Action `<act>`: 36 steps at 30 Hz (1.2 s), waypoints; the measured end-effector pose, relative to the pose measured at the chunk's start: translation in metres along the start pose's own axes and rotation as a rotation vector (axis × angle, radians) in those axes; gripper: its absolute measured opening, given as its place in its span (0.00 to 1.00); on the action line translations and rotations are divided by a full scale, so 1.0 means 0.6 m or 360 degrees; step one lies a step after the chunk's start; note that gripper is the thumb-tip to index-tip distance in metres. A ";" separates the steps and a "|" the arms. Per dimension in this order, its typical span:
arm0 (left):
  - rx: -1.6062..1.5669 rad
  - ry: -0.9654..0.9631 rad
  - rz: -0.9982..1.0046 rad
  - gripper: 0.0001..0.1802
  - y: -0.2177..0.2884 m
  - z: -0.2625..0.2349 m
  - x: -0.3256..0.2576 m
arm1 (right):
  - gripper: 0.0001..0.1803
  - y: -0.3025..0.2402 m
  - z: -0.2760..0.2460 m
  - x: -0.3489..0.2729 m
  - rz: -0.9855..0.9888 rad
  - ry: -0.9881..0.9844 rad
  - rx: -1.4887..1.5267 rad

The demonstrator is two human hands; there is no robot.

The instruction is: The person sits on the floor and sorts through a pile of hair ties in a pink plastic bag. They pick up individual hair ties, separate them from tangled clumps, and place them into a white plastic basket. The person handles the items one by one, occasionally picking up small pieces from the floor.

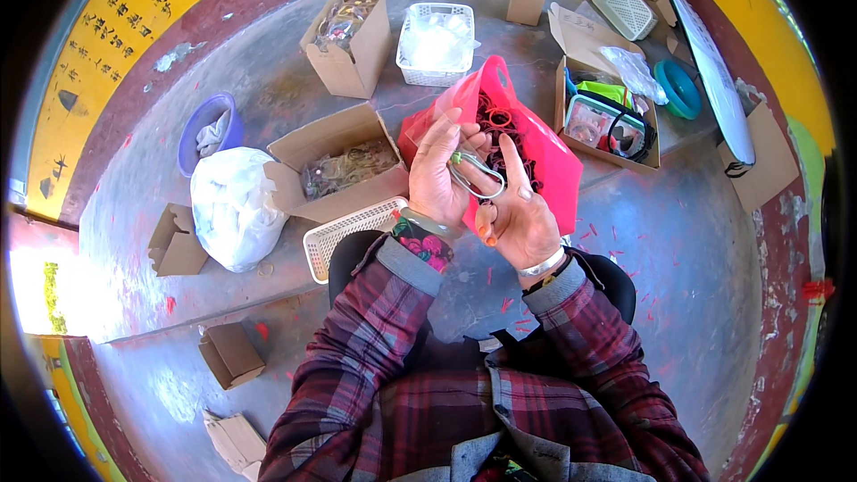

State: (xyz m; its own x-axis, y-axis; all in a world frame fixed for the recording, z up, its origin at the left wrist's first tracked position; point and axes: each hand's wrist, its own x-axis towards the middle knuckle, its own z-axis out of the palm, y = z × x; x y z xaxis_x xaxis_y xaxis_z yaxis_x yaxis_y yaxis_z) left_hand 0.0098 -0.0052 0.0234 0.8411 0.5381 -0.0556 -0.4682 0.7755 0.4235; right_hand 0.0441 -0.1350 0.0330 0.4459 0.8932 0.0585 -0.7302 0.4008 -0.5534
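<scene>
In front of me, above a bright pink bag (pixel 555 159) filled with dark red, stringy pieces, my two hands are close together. A thin pale-green cord loop (pixel 470 186) runs between them. My left hand (pixel 436 174) grips its end, fingers bent, with a clear, film-like piece near the fingertips. My right hand (pixel 522 219) is turned partly palm up, its index finger stretched out. The loop passes round another of its fingers, and something orange covers a fingertip. A silvery bracelet is on the right wrist.
Close left are a cardboard box (pixel 284 145) of clear packets, a white basket (pixel 314 254) and a white plastic bag (pixel 234 214). Farther off stand another filled box (pixel 361 54) and a white basket (pixel 434 76). To the right is a box (pixel 616 159) with bags and containers.
</scene>
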 end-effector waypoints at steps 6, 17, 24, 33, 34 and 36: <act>0.0037 -0.0091 -0.0058 0.19 -0.004 0.007 0.003 | 0.49 0.002 0.004 -0.002 0.0034 -0.0077 -0.0034; 0.0292 -0.0057 -0.0255 0.18 -0.022 0.004 -0.006 | 0.50 0.012 0.009 0.002 -0.0106 0.0037 0.0052; 0.0268 -0.0044 -0.0364 0.15 -0.031 0.005 -0.010 | 0.46 0.005 -0.011 0.008 -0.0112 -0.0075 0.0170; 0.0061 -0.0094 -0.0350 0.17 -0.033 0.005 -0.013 | 0.44 0.000 -0.016 0.010 -0.0101 0.0009 0.0143; 0.0057 -0.0079 -0.0335 0.17 -0.032 0.003 -0.014 | 0.44 -0.002 -0.015 0.011 -0.0084 0.0028 0.0105; 0.0043 -0.0057 -0.0314 0.18 -0.031 0.001 -0.013 | 0.43 -0.008 -0.015 0.012 -0.0038 0.0097 0.0039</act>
State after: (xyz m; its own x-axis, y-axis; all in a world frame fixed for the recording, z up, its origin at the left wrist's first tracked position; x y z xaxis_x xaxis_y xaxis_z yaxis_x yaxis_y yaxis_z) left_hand 0.0122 -0.0239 0.0162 0.9251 0.3640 -0.1080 -0.2862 0.8555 0.4316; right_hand 0.0554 -0.1324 0.0287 0.4932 0.8697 0.0203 -0.7311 0.4271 -0.5320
